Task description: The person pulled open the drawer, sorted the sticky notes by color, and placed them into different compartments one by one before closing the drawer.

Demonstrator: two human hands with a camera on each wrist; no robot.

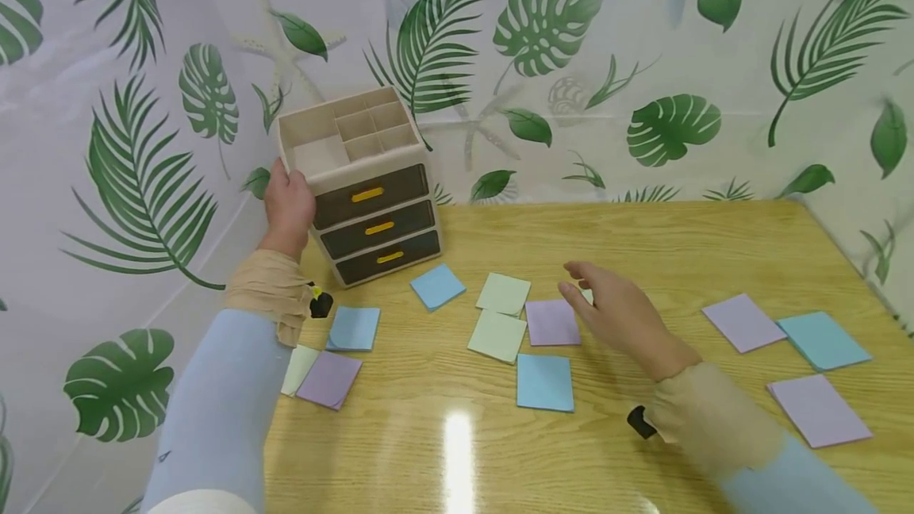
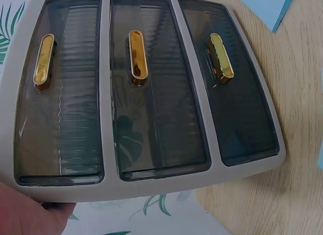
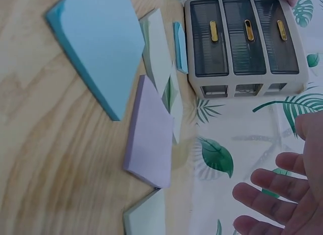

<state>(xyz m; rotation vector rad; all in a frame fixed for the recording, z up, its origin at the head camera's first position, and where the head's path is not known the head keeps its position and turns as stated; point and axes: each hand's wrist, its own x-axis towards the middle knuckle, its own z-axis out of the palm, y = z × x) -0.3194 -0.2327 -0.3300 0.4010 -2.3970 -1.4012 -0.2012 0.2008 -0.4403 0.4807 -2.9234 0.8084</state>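
Note:
A beige desk organizer [image 1: 410, 218] with three dark see-through drawers and gold handles stands at the table's back left. Its top tray is divided into compartments. My left hand [image 1: 289, 205] grips the organizer's left side near the top; in the left wrist view the thumb side of the hand [image 2: 30, 215] shows at its edge. My right hand [image 1: 621, 312] hovers with fingers spread loosely beside a purple sticky note pad [image 1: 551, 325], holding nothing. A pale green pad [image 1: 587, 297] is partly hidden behind its fingers.
Pale green pads [image 1: 497, 335] and blue pads [image 1: 545, 382] lie mid-table. More pads, including a purple one [image 1: 330, 379], lie at the left, and a teal one [image 1: 824, 339] among purple ones at the right. A leaf-patterned sheet [image 1: 671, 62] covers the walls behind the wooden table [image 1: 400, 450].

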